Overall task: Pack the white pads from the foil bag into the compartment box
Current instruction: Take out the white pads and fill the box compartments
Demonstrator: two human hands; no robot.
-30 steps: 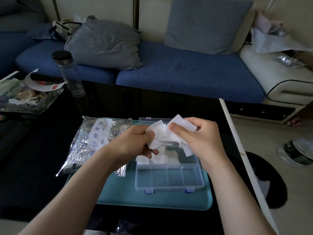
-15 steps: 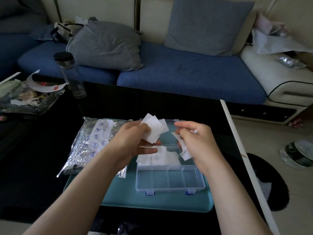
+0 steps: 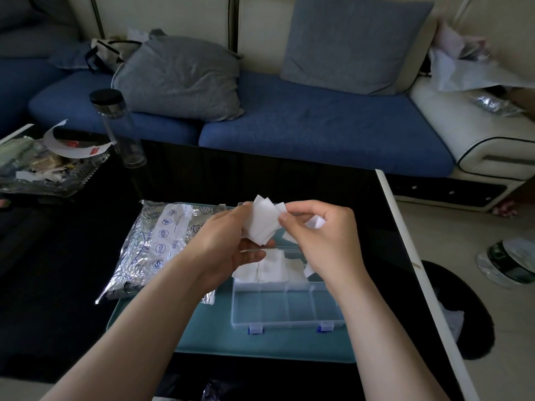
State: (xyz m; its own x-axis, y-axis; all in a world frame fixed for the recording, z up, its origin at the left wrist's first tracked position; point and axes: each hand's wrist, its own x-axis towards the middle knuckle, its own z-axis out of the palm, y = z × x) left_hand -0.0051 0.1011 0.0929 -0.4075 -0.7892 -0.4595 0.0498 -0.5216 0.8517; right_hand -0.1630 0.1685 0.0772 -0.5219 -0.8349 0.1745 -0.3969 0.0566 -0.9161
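White pads [image 3: 262, 227] fan toward 12 o'clock, pinched by my left hand [image 3: 225, 243] and right hand [image 3: 324, 241]; foil bag [image 3: 156, 244] at 9 o'clock.

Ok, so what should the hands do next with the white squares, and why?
Probably the right hand should peel one pad off the white pads the left hand holds and lay it in the compartment box. Both hands pinch the bunch above it, and its near row looks empty.

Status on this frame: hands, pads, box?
Left hand grips pad stack over box. Right hand pinches loose pads. More pads in far row. Nothing blocking.
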